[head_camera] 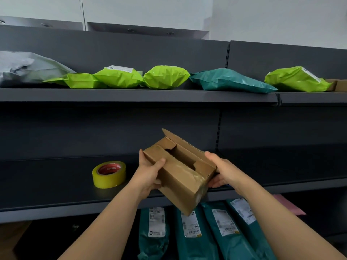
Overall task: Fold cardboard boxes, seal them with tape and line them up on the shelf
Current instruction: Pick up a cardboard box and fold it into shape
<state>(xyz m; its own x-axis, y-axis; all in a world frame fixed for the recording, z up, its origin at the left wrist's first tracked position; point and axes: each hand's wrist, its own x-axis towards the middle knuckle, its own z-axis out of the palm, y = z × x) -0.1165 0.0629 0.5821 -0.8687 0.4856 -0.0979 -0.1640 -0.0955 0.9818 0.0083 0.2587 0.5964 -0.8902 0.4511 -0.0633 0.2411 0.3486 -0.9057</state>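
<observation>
While our left hand [148, 174] and right hand [224, 171] grip the box [180, 177] by its ends, thumbs on top, tilted just right of the tape roll [109, 174], we judge one side taped; the open flaps await folding, sealing, then the shelf [56, 186].

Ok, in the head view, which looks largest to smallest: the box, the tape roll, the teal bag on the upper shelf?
1. box: largest here, but nearest the camera, so unsure against the bag.
2. teal bag.
3. tape roll: clearly smallest.
</observation>
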